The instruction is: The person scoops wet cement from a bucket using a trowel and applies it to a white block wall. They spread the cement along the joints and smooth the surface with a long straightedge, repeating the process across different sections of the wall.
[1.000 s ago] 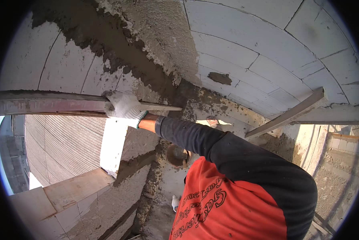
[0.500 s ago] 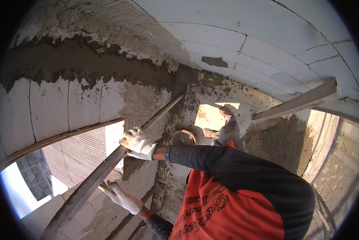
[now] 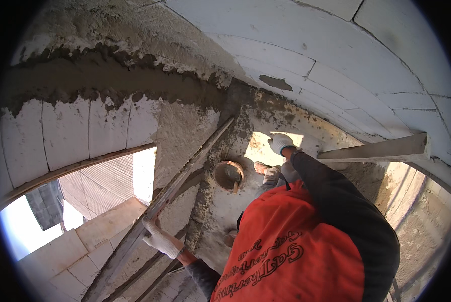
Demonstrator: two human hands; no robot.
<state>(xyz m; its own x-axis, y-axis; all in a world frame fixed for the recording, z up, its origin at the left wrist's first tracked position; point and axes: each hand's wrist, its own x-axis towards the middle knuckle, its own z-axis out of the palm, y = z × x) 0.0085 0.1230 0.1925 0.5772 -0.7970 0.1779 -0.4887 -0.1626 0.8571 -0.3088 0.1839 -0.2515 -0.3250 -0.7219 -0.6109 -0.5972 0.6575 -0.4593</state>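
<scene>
My left hand (image 3: 162, 240), in a pale knit glove, grips a long, mortar-smeared straightedge bar (image 3: 177, 187) at its lower part. The bar slants from the lower left up to the inner corner of the walls. My right hand (image 3: 282, 144), also gloved, is apart from the bar, beyond my feet and over a sunlit patch. Its back faces up and its fingers are hidden. Between the bar and my bare foot (image 3: 260, 167) stands a round bucket (image 3: 227, 175), its inside dull and brownish.
Dark, wet mortar (image 3: 110, 75) runs in a band along the block wall (image 3: 64, 131) at left. Below it is an opening with a wooden edge (image 3: 84, 168). A pale beam (image 3: 376, 149) slants at right beneath the white block wall (image 3: 346, 60). Lower left lie more bars (image 3: 140, 274).
My right hand has let go of the bar and moved right, past my feet. My left hand has taken hold of the bar, which has shifted. The bucket now shows more fully.
</scene>
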